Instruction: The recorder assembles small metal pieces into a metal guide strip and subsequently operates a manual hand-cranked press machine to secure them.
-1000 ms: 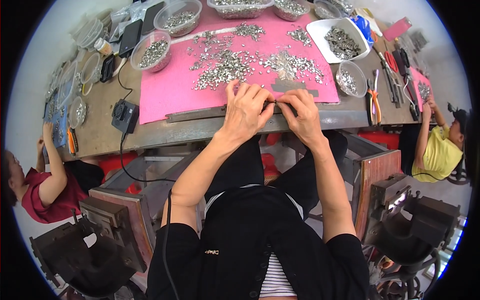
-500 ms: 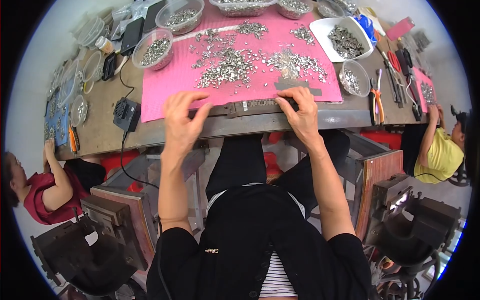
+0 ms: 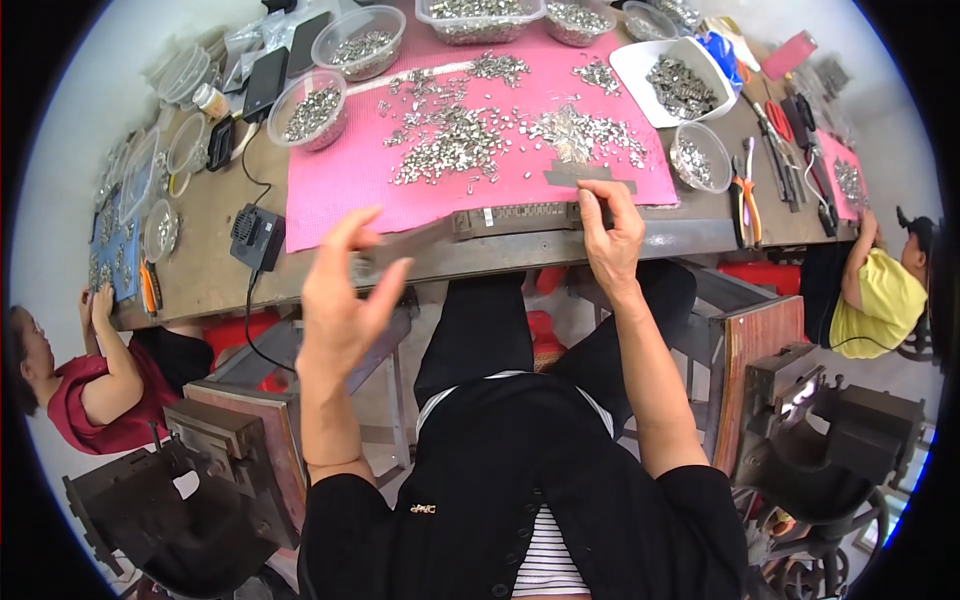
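A dark slotted metal bar lies along the table's near edge, with a small bright metal piece near its left end. My left hand hovers in front of the table edge, left of the bar, its thumb and fingers spread and holding nothing. At the bar's right end is my right hand, thumb and fingers drawn together; whatever may be between the fingertips is hidden. Beyond the bar, heaps of small silvery metal parts cover a pink mat. Flat grey strips rest on the mat's near right part.
Clear tubs of metal parts ring the mat, with a white tray at the far right. Orange-handled pliers lie right; a black corded box sits left. Co-workers sit at both sides, one in red, one in yellow.
My left hand has drawn back toward me and left, away from the bar. My right hand has shifted slightly right, and its thumb and fingers have come together.
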A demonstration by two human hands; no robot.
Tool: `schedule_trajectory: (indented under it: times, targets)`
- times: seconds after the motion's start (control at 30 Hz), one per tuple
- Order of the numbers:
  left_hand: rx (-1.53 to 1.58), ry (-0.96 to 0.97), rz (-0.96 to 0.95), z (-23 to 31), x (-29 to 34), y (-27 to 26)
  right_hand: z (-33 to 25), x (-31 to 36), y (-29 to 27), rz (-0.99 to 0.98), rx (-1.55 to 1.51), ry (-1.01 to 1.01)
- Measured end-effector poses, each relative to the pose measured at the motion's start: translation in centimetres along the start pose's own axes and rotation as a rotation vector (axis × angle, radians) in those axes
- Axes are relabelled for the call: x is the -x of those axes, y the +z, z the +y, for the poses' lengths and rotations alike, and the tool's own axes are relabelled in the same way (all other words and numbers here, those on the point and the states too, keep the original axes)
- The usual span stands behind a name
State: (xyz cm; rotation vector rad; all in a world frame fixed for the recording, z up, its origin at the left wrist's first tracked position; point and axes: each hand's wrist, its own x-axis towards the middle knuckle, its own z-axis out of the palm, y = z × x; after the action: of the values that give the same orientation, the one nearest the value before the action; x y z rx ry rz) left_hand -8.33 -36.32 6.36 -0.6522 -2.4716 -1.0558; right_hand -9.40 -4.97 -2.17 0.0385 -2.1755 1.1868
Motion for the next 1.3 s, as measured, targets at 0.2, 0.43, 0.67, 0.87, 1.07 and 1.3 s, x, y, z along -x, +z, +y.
schedule_trajectory:
  times: [0.2, 0.43, 0.67, 0.87, 1.07, 1.3]
  targets:
    - [0.112, 0.309, -0.098, 2.8, -4.5, 11.5, 0.3, 0.7, -0.6, 0.054, 0.134, 0.045]
    - [-0.128, 0.130, -0.067, 0.8, -2.6, 14.3, -0.8, 2.3, -1.4, 0.017, -0.005, 0.092]
    - [-0.031, 0.156, -0.025, 1.2, -1.1, 14.4, -1.7, 3.2, -2.0, -0.030, -0.120, 0.042]
    - [-0.065, 0.069, 0.075, 2.2, -0.8, 15.2, 1.9, -7.2, -0.6, -0.143, 0.081, -0.065]
    - [-0.098, 0.114, 0.107, 1.5, -0.3, 16.0, 8.1, -15.3, 1.6, -0.343, 0.232, -0.054]
    - [-0.098, 0.103, 0.104, 1.4, 0.1, 15.7, 7.9, -15.5, 2.2, -0.371, 0.280, -0.073]
